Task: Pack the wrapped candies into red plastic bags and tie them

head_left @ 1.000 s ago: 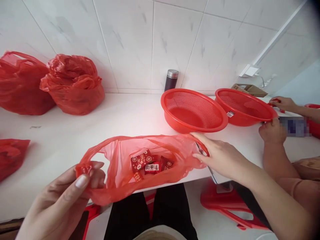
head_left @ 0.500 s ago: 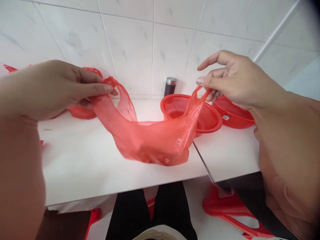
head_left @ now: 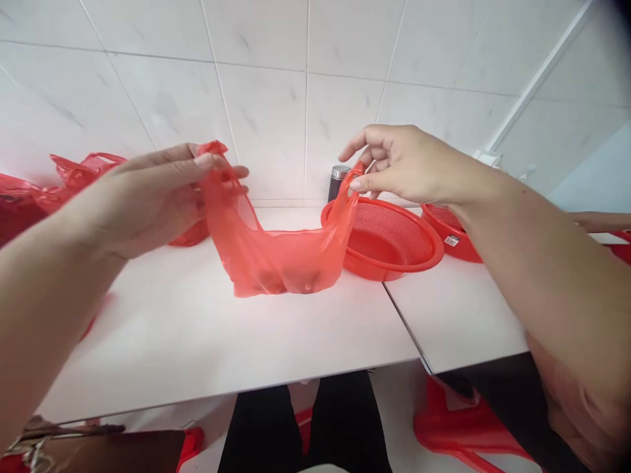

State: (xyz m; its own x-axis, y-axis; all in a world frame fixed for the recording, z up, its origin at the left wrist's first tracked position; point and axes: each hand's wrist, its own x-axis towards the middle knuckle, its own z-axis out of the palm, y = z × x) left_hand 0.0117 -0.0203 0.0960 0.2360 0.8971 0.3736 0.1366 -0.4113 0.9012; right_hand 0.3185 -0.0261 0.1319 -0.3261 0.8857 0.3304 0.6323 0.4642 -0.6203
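Observation:
A thin red plastic bag [head_left: 290, 253] hangs between my two hands over the white table [head_left: 236, 355]. Dark rounded lumps show through its bottom; what they are I cannot make out. My left hand [head_left: 152, 190] pinches one handle of the bag between thumb and fingers. With thumb and forefinger my right hand [head_left: 389, 164] grips the other handle, its remaining fingers loosely curled. Just behind and right of the bag sits a red plastic basket [head_left: 389, 243] with mesh sides.
A second red basket [head_left: 453, 240] with a small label stands farther right. Against the tiled wall is a dark bottle [head_left: 337, 180] with a silver lid. More red bags [head_left: 79, 174] lie at the left. Red stools [head_left: 463, 424] stand below the table.
My hands have come closer together, the right one moving left, so the bag hangs narrower and more upright. The view has shifted, showing more red bags on the left.

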